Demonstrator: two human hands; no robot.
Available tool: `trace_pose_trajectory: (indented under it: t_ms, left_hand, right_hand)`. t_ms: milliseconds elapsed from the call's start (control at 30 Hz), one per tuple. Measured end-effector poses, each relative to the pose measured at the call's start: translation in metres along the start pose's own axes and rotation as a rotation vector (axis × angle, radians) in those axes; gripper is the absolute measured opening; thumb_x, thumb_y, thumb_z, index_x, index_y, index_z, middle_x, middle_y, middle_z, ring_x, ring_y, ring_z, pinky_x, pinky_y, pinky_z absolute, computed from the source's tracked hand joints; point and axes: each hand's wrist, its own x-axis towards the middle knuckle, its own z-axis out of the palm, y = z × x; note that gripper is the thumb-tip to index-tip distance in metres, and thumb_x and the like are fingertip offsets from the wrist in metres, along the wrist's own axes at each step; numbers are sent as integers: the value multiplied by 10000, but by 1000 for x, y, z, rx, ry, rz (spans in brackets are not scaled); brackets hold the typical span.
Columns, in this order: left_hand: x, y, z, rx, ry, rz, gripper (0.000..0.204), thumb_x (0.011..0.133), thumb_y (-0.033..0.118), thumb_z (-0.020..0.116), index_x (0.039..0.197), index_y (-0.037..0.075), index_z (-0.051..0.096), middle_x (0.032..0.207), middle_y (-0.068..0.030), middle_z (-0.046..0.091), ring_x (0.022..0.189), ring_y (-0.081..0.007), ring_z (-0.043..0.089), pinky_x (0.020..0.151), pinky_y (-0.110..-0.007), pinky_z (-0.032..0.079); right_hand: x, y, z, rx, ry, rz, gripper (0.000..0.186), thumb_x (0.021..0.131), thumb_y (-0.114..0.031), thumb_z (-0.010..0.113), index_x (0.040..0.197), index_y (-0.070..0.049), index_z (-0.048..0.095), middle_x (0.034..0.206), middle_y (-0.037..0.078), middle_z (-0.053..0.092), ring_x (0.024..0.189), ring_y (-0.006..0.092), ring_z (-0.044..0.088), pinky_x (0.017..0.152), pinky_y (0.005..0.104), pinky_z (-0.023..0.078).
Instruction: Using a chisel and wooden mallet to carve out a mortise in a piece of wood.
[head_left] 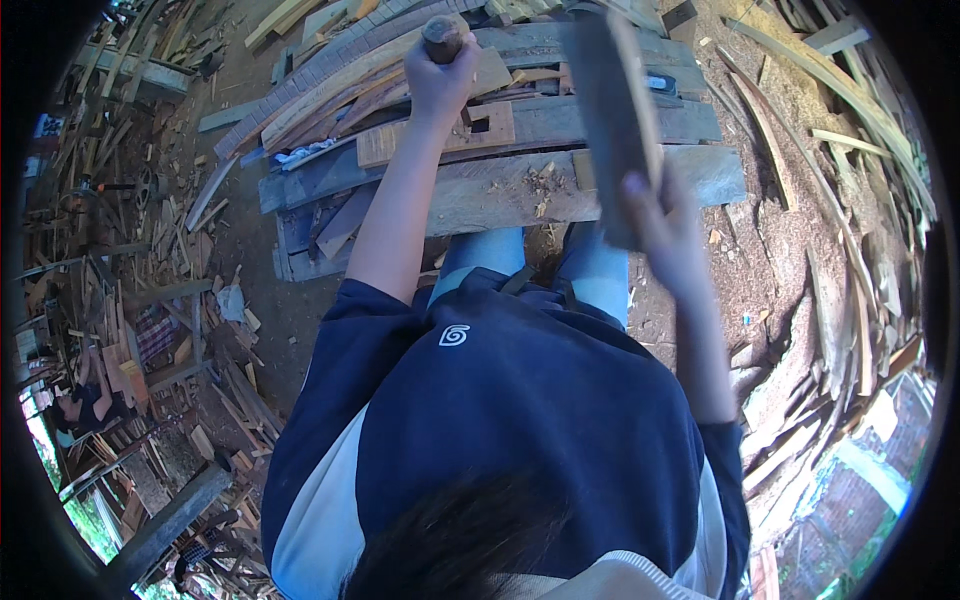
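Note:
My left hand (438, 88) is closed around the round wooden handle of a chisel (442, 36), held upright. Its narrow blade shows below the fist, beside a dark square hole in a pale wooden piece (385, 146) that lies across the bench. Whether the tip touches the wood, I cannot tell. My right hand (668, 225) grips the lower end of a thick, flat wooden club (608, 125), raised above the right part of the bench and smeared by motion. Wood chips (540, 183) lie on the near plank.
The plank bench (690, 170) stands before my knees, with long strips of wood (330, 110) piled on its far left. A small dark-blue object (660, 84) rests at its far right. Scrap timber (835, 230) lines the right side; a person's arm (100, 390) shows among offcuts at far left.

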Motion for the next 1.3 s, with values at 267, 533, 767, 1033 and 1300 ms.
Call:
trace_pose_trajectory:
  t_ms: [267,533,767,1033,1300]
  left_hand:
    - [0,-8,4,125,-13,82,239,934,69,625,707,39,557,603,-2,561,512,-91,537,501,-263,439]
    - [2,-19,0,20,-8,40,120,898,31,640,787,27,594,631,-16,577,515,-91,541,495,-262,441]
    - [-7,-35,-2,-12,7,-39,119,848,84,716,786,18,640,718,9,654,669,-72,604,628,-274,492]
    - [-15,-23,-6,-99,11,-60,101,872,54,692,812,37,613,668,7,611,564,-74,567,529,-246,456]
    - [-3,23,-15,-183,37,27,220,936,31,568,719,43,536,546,-21,522,465,-125,510,478,-285,436]
  right_hand:
    - [76,-151,26,-13,-46,-871,274,960,-261,603,1034,1,635,728,99,644,591,182,618,551,315,495]
    - [30,-230,11,-704,-388,-383,334,999,-181,529,1239,51,535,887,112,654,726,140,623,631,280,532]
    - [76,-182,43,-874,-356,-218,391,953,-268,583,1226,13,579,980,172,698,746,203,699,661,340,558]
    - [45,-199,2,-507,-155,-401,318,984,-223,603,1170,33,564,844,94,632,732,152,617,659,310,517]
    - [28,-174,6,-397,261,-425,412,979,-253,643,1232,61,558,899,103,655,791,149,633,704,303,520]
